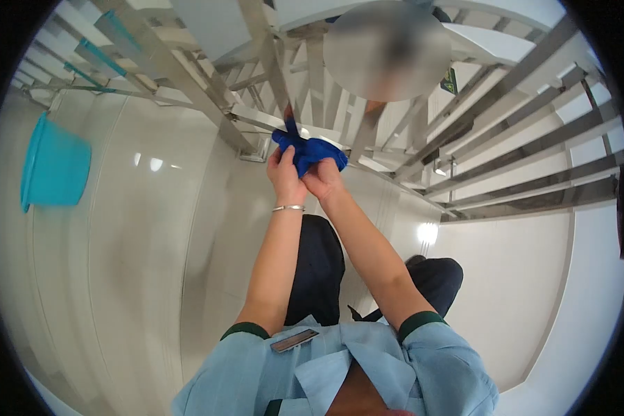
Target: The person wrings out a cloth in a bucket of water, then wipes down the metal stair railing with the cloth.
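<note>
A crumpled blue cloth is held in front of me, against the lower part of a shiny metal railing bar. My left hand, with a silver bracelet at the wrist, has its fingers closed on the cloth's left side. On the right side, my right hand grips the same cloth, its fingers partly hidden by the folds. Both hands are close together, nearly touching at the heels. Whether the cloth goes all the way round the bar cannot be seen.
Metal railings run across the top and right. A teal bucket sits at the left on pale, glossy stairs. My dark-trousered knees are bent below my arms. A round blurred patch hides part of the top.
</note>
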`<state>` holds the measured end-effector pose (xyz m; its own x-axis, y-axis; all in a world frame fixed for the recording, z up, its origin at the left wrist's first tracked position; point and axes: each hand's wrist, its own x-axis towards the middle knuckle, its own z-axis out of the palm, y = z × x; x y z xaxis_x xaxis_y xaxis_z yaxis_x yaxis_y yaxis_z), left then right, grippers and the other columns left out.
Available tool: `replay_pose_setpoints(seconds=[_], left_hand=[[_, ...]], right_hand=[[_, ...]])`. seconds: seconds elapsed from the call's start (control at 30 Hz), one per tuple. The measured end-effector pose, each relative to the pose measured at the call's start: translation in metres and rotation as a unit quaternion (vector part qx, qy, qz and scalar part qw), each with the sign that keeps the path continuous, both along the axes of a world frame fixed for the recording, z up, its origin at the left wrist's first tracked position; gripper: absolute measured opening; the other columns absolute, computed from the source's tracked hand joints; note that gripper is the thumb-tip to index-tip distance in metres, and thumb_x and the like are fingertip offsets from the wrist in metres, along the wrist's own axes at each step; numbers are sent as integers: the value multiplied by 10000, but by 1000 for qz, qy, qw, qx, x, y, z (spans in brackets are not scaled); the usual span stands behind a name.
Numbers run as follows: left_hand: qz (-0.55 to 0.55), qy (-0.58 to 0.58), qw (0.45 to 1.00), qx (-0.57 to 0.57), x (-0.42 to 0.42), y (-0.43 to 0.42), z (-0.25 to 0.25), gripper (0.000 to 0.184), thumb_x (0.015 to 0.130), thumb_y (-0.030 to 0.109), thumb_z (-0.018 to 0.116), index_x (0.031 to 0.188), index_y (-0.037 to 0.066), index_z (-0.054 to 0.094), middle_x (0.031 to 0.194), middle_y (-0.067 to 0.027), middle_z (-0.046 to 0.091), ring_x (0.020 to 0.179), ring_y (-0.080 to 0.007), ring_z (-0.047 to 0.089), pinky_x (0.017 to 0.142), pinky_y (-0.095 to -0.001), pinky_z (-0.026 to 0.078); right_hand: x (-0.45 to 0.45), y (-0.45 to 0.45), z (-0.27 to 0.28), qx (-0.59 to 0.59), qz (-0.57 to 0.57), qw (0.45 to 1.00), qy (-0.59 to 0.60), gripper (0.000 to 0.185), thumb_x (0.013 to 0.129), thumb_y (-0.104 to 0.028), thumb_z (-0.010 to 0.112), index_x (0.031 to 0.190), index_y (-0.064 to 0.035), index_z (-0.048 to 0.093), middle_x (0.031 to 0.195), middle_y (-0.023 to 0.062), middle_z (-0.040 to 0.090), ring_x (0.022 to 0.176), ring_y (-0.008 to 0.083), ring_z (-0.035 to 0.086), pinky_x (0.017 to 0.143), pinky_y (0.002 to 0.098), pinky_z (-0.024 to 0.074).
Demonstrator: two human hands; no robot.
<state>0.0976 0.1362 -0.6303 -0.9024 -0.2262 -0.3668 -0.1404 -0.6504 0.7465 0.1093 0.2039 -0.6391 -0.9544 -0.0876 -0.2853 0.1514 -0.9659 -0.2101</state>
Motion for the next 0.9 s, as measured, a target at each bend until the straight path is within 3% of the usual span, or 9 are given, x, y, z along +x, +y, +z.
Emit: replay_pose_setpoints(seconds=[0.27, 0.33, 0.37, 0.43, 0.47, 0.53, 0.67, 0.8, 0.9], left_hand=[[-160, 126, 961, 185, 22, -25, 62, 257, 910, 269, 511, 1016, 37, 546, 943, -28, 598, 874, -124, 563, 754, -253, 458], [-234, 182, 941, -162, 24, -13, 67, 265, 913, 265, 509, 1017, 24, 544, 890, -3, 577, 824, -93, 531, 730, -238, 440], [-237, 208, 933, -174, 27, -2, 69, 291, 906, 264, 526, 1046, 9, 525, 881, 5, 551, 801, -72, 497, 716, -225, 424], [-277, 242, 911, -185, 42, 23, 74, 288, 894, 236, 546, 1063, 6, 515, 903, 0, 550, 810, -72, 500, 720, -222, 425], [-313, 270, 889, -196, 47, 37, 80, 293, 882, 209, 565, 1081, 3, 506, 926, -5, 550, 820, -72, 502, 724, -218, 426], [-328, 261, 895, -153, 58, 62, 90, 282, 868, 167, 576, 1086, 4, 501, 937, -9, 548, 825, -71, 502, 731, -217, 425], [-322, 199, 923, -62, 69, 93, 116, 211, 815, 39, 594, 1007, 13, 509, 922, -17, 552, 829, -69, 500, 758, -216, 413], [-168, 204, 964, -17, 81, 100, 162, 199, 815, 50, 600, 988, 10, 512, 906, -21, 547, 807, -78, 500, 735, -213, 405], [-79, 318, 936, -126, 115, 112, 251, 200, 822, 81, 601, 978, 14, 495, 893, -45, 542, 789, -96, 493, 720, -218, 395]], right_hand=[[27, 88, 132, 288, 86, 945, 126, 301, 801, -169, 638, 1070, -83, 537, 1006, 44, 590, 913, 164, 572, 841, 328, 466], [38, 123, 128, 494, 130, 843, 172, 414, 772, -188, 668, 1136, -56, 521, 1037, 57, 590, 920, 187, 574, 829, 321, 467], [41, 138, 126, 494, 124, 842, 178, 414, 772, -188, 668, 1136, -56, 521, 1037, 57, 590, 920, 187, 574, 829, 321, 467], [52, 170, 121, 662, 237, 674, 228, 518, 747, -227, 679, 1181, -14, 495, 1061, 102, 592, 934, 225, 570, 851, 320, 452], [53, 182, 124, 668, 219, 673, 230, 518, 747, -227, 679, 1181, -14, 495, 1061, 102, 592, 934, 225, 570, 851, 320, 452], [56, 198, 132, 732, 202, 540, 364, 379, 703, -225, 651, 1023, -29, 591, 870, 117, 619, 750, 167, 554, 701, 293, 471], [67, 230, 159, 706, 191, 500, 463, 488, 733, -245, 629, 1146, -15, 509, 1054, 203, 578, 937, 356, 553, 843, 365, 441], [93, 227, 218, 725, 135, 547, 395, 575, 773, -225, 609, 1260, -1, 401, 1198, 218, 497, 1086, 346, 497, 927, 365, 384], [145, 246, 310, 734, 94, 593, 317, 626, 755, -212, 641, 1285, -1, 382, 1202, 201, 501, 1110, 314, 493, 930, 357, 380]])
